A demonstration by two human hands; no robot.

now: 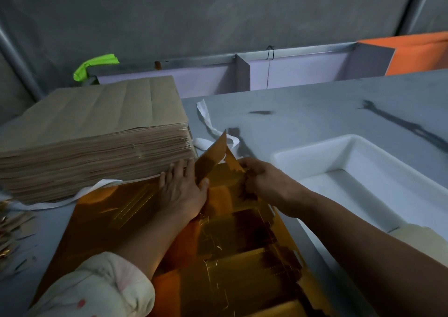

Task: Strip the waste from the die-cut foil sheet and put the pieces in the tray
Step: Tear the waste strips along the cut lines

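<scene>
Right grip [264, 183]: fingers curled tight, pinching a crumpled edge of the foil [232, 256] at its far end. A pointed flap [213, 154] of the same foil stands up between the two grips, folded back and tilted left.

Left grip [183, 190]: spread flat, fingers straight, palm down, pressing the foil to the tabletop [315, 113]. The thumb lies against the base of the flap, and the fingertips reach the foot of the stack [92, 132]. A rolled-up pale sleeve [101, 287] with red spots covers the left forearm.

The foil is gold-orange and mirror-glossy, lying flat between the forearms. Fine die-cut lines run across it, and thin slivers lift along the cuts.

Tray [312, 144]: white, rectangular, with rounded corners and smooth sloping walls. It sits on the tabletop to the right of the foil, near the right forearm. Only its white floor shows inside.

The stack is tall, made of brown paper sheets, its top sheet creased and its edges ragged. It stands left of the foil.

White strips [206, 118] curl on the grey tabletop beyond the flap, and one more runs under the stack's near edge. Small scraps [9, 219] lie at far left.
</scene>
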